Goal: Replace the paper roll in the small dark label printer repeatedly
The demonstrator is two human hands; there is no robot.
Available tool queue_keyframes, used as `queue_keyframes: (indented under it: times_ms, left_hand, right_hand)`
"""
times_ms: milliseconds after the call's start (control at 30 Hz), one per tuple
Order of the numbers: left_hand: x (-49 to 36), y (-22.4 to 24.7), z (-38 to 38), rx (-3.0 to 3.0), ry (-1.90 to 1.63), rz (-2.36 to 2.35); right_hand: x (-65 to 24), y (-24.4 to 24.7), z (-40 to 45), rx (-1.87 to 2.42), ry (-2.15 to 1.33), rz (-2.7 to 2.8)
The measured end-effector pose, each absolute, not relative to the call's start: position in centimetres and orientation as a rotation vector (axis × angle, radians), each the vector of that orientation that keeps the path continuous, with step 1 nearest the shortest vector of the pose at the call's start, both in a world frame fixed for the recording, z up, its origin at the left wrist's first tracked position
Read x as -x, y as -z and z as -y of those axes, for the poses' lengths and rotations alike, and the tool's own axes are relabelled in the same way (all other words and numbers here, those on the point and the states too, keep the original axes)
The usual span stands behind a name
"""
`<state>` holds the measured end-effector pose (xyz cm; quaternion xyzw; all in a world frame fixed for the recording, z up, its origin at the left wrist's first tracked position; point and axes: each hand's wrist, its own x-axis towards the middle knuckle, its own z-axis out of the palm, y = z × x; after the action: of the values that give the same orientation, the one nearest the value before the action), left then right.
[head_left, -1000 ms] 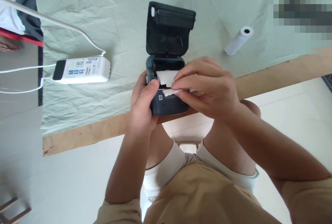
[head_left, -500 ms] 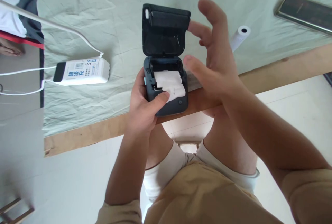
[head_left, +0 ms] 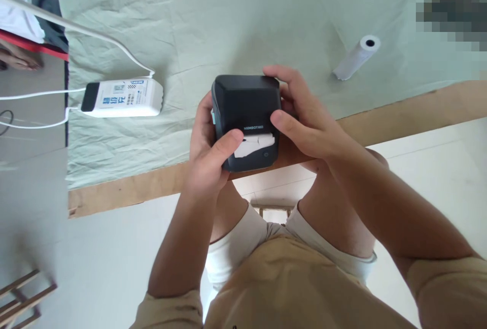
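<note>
A small dark label printer point(head_left: 247, 103) is held at the table's near edge, its lid down. White paper point(head_left: 254, 146) with a torn edge sticks out of the slot below the lid's lettering. My left hand point(head_left: 211, 149) grips the printer's left side, thumb on the front by the paper and fingers underneath. My right hand point(head_left: 304, 116) is wrapped round the right side, thumb on the lid and forefinger at its far corner. A white paper roll point(head_left: 357, 57) lies on the cloth to the right of the printer.
A white power strip point(head_left: 124, 98) with white cables lies on the left of the green cloth point(head_left: 182, 19). A bare wooden edge point(head_left: 125, 192) runs along the table's front. A blurred-out dark object point(head_left: 454, 11) is at the far right. Another person's foot point(head_left: 19, 57) shows at far left.
The printer's lid has swung down from standing open and now covers the paper compartment. My right hand has come in from beside the raised lid to grip the printer's right side.
</note>
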<state>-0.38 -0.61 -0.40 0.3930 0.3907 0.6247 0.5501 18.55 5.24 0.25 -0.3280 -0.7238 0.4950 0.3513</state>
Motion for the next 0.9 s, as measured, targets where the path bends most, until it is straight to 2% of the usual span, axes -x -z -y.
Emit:
queue_keyframes:
  times_ms: [500,900]
  left_hand:
    - [0.0,-0.6,0.7,-0.857,-1.438,-1.07]
    - [1.3,0.3,1.0,-0.926,-1.381,-1.033]
  right_hand:
    - [-18.5,-0.1,-5.2,0.963,-1.28,1.866]
    - [-19.1,0.3,-4.7,0.979,-1.067,2.022]
